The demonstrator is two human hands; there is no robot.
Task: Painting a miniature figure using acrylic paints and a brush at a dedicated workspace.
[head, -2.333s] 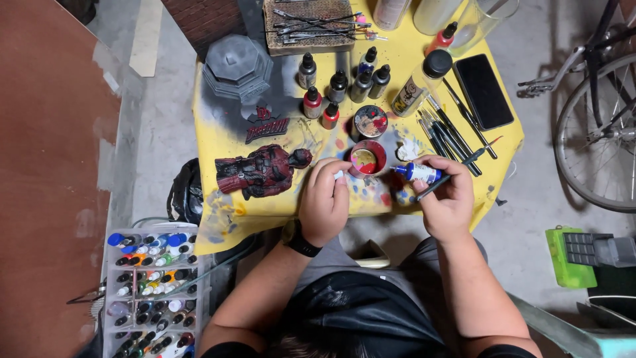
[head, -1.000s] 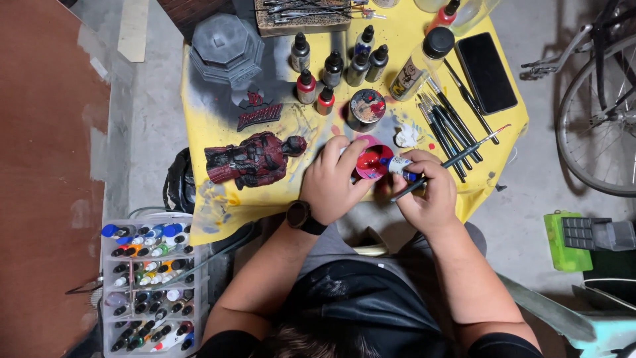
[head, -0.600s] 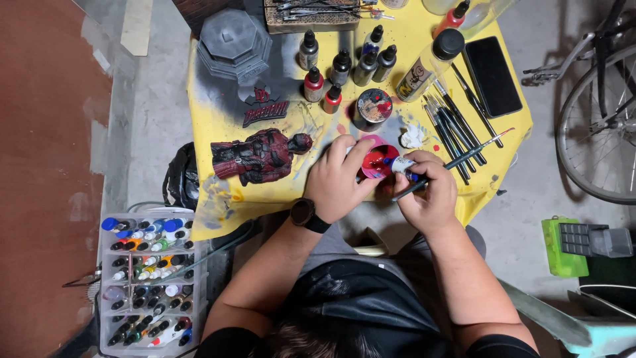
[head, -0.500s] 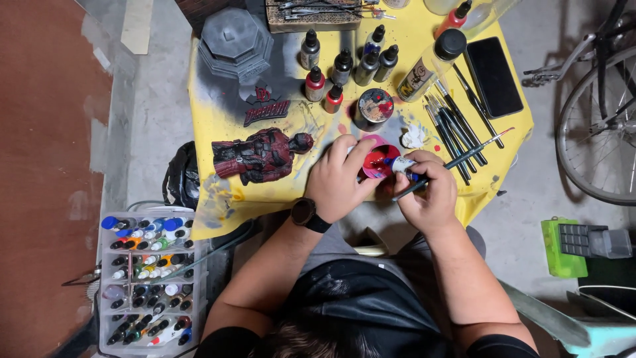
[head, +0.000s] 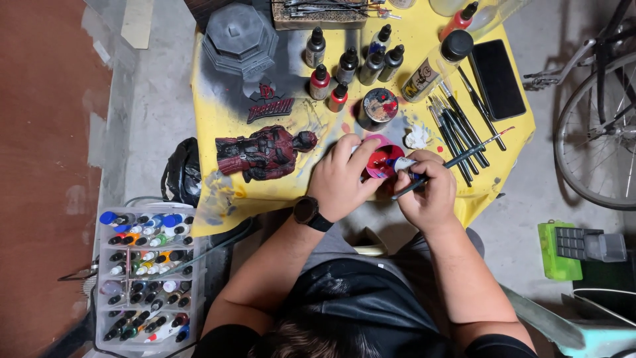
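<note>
Gripping pink paint cup (head: 383,159): left hand (head: 341,180) | right hand (head: 427,189) pinching brush (head: 457,161), dropper bottle (head: 401,163) over cup

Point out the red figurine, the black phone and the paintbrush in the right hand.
red figurine (head: 265,154), head view, torso.
black phone (head: 497,78), head view, screen centre.
paintbrush (head: 464,157), head view, mid-handle.

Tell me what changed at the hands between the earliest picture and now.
The left hand moved from the palette area onto the small red paint cup and now grips it. The right hand still holds the brush and a small bottle, now tipped at the cup. The red figure, dropper bottles and black phone stayed put.
</note>
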